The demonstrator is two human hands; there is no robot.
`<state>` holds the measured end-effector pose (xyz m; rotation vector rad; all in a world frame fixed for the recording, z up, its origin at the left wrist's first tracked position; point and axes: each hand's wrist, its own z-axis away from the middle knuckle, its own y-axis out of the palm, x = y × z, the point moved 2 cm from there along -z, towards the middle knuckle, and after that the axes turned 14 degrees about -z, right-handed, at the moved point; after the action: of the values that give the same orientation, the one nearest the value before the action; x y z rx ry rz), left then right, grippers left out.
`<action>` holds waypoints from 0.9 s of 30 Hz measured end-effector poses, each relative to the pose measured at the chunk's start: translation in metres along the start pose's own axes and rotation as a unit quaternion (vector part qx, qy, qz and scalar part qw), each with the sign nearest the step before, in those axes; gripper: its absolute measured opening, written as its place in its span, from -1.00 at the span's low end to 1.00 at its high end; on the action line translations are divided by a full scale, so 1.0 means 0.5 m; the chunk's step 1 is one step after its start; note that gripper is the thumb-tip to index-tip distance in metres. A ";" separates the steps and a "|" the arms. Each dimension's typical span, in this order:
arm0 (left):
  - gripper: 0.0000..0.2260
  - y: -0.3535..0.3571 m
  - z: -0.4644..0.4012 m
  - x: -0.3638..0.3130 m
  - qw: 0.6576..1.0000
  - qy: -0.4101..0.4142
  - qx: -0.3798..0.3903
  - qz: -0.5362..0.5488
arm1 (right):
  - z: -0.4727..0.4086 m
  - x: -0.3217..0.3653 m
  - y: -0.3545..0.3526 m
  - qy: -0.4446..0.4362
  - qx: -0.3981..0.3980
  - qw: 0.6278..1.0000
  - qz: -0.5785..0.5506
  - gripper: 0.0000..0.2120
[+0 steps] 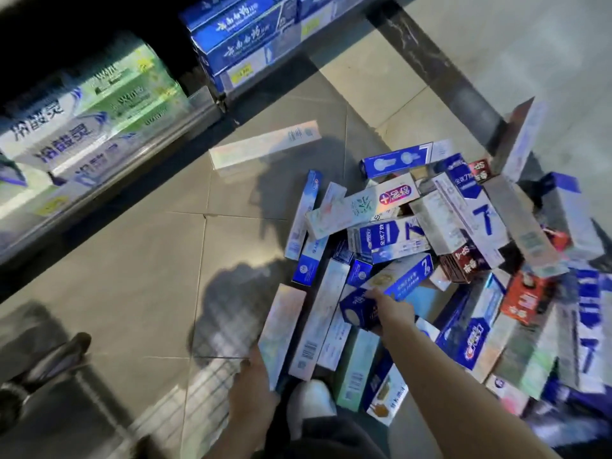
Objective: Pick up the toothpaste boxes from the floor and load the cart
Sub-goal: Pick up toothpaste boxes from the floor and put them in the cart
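A heap of toothpaste boxes (430, 233), mostly blue and white with some red ones, lies on the tiled floor at the right. My left hand (255, 376) grips the near end of a long pale iridescent box (281, 332) at the heap's left edge. My right hand (390, 313) reaches into the heap and holds a short dark-blue box (359, 309), fingers partly hidden behind it. A single pale box (265, 149) lies apart on the floor toward the shelf. The cart's wire shadow shows on the floor; the cart itself I cannot make out clearly.
A store shelf (109, 207) runs along the left with stacked blue boxes (238, 38) and white-green boxes (89, 127). A dark wheel-like object (49, 362) sits at lower left. My white shoe (311, 402) stands by the heap. A dark floor strip (440, 71) crosses upper right.
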<state>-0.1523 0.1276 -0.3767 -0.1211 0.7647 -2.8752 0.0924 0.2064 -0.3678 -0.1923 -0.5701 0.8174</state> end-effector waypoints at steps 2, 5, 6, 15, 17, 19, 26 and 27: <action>-0.18 -0.069 0.056 0.010 1.000 0.001 0.004 0.026 | 0.076 0.002 -0.033 -0.001 0.005 0.999 0.034 -0.58; -0.22 -0.199 0.159 0.027 0.997 0.009 0.002 0.076 | 0.219 0.026 -0.089 -0.020 0.021 0.997 0.077 -0.55; -0.24 -0.246 0.199 0.031 0.996 0.016 -0.005 0.088 | 0.272 0.040 -0.109 -0.029 0.026 0.996 0.083 -0.57; -0.33 -0.619 0.619 0.057 0.983 0.039 -0.027 0.176 | 0.765 0.253 -0.270 -0.171 0.087 0.953 0.234 -0.54; -0.42 -0.675 0.708 0.074 0.981 0.052 -0.034 0.184 | 0.862 0.293 -0.293 -0.210 0.104 0.934 0.269 -0.47; -0.44 -0.722 0.790 0.096 0.977 0.068 -0.047 0.195 | 0.953 0.326 -0.314 -0.245 0.121 0.919 0.283 -0.46; -0.31 -0.805 0.991 0.197 0.954 0.053 -0.103 0.276 | 1.198 0.391 -0.347 -0.344 0.144 0.855 0.360 -0.54; -0.30 -0.811 1.010 0.212 0.951 0.052 -0.114 0.284 | 1.222 0.390 -0.342 -0.358 0.147 0.843 0.374 -0.51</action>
<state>-0.2517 0.2103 0.2666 0.1951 0.9633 -2.2573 -0.0285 0.2017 0.2849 0.2138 -1.0874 1.7612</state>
